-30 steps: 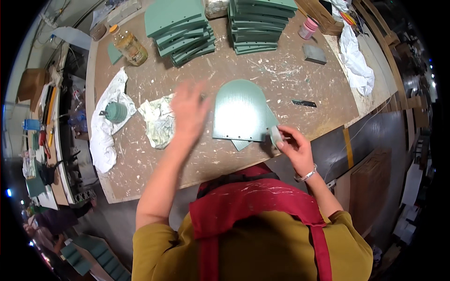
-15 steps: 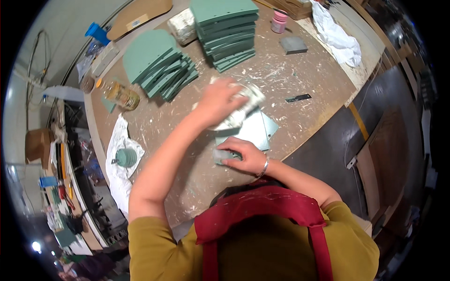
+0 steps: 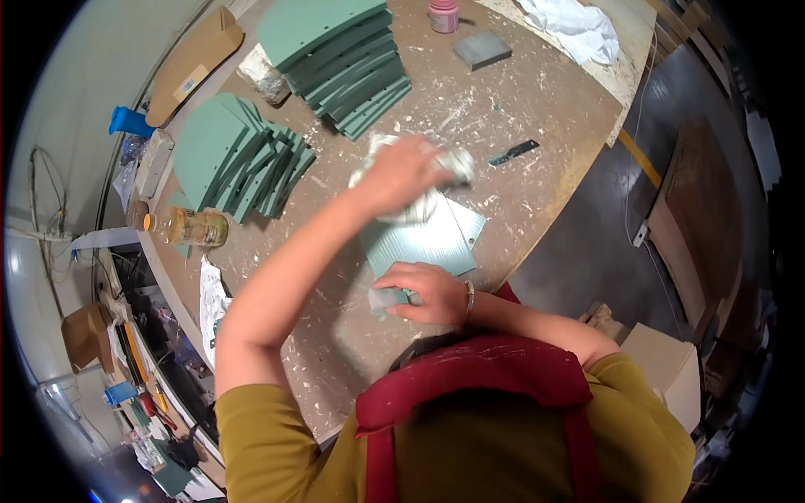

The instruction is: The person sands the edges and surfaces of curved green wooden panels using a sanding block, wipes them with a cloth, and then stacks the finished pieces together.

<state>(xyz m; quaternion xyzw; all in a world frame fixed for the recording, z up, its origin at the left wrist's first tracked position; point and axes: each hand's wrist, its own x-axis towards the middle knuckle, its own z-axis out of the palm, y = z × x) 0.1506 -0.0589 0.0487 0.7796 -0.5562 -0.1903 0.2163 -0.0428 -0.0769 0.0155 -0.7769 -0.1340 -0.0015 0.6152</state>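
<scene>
My left hand (image 3: 404,174) is closed over a crumpled white patterned cloth (image 3: 457,163), pressed on the far part of a pale green flat panel (image 3: 423,241). Streaks shine across the panel's surface, and a corner with a hole shows at its right side. Just in front of the panel's near edge, my right hand (image 3: 432,295), with a bracelet at the wrist, grips a small grey-green block (image 3: 386,300) between thumb and fingers. The far edge of the panel is hidden under the cloth and hand.
Two stacks of green panels, a taller one (image 3: 344,67) and a lower one (image 3: 231,159), stand at the back left. A glass jar (image 3: 197,227), a grey block (image 3: 482,50), a dark strip (image 3: 514,152), a pink bottle (image 3: 444,15) and white cloths (image 3: 574,29) lie around the tabletop.
The view has shifted, so the stacks and jar appear farther left. My left hand still has the cloth on the panel, and more of the streaked surface shows. My right hand keeps the block.
</scene>
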